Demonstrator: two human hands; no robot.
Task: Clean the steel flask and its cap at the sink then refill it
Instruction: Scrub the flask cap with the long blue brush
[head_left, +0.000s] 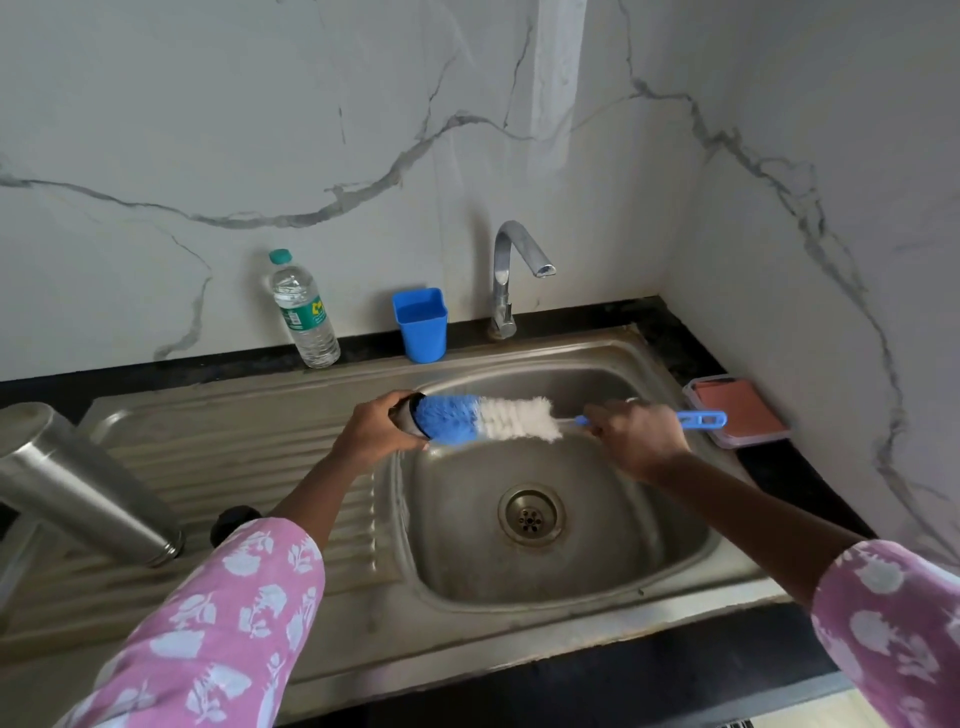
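My left hand (376, 428) grips the small steel cap (409, 422) over the sink basin (571, 566), its mouth turned to the right. A bottle brush (488, 418) with blue and white bristles has its blue tip pushed into the cap. My right hand (636, 436) holds the brush by its blue handle, whose end sticks out to the right. The steel flask (78, 483) lies tilted on the ribbed drainboard at the far left, apart from both hands. A black round piece (234, 522) sits beside its mouth, partly hidden by my left sleeve.
The tap (519, 260) stands behind the basin with no water running. A blue plastic cup (421, 325) and a clear water bottle (304, 312) stand along the back wall. A box with a reddish bar (737, 410) sits on the black counter at the right.
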